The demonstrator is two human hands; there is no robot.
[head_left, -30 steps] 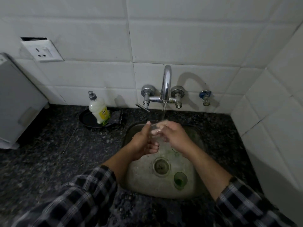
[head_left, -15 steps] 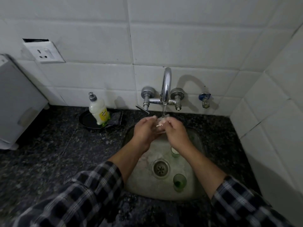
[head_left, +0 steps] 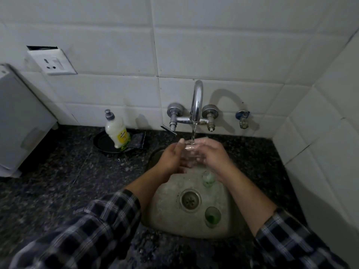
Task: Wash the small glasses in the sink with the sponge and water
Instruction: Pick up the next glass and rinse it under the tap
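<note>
Looking down from the head view, both hands have lifted closer to the tap [head_left: 197, 101], centre frame, so rinsing seems underway. The left hand [head_left: 172, 158] and right hand [head_left: 211, 154] wrap the clear glass [head_left: 189, 151] between them, under the water stream [head_left: 193, 131]. Two green glasses [head_left: 212, 216] stand in the sink [head_left: 171, 228] below, neither one held.

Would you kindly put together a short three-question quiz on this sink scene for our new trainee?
1. True or false: water runs from the tap onto the clear glass held by the left hand and right hand.
2. How many green glasses stand in the sink?
3. The soap bottle stands: A) in the sink; B) on the dark dish left of the tap; C) in the right hand.
Key: 1 true; 2 two; 3 B.
</note>
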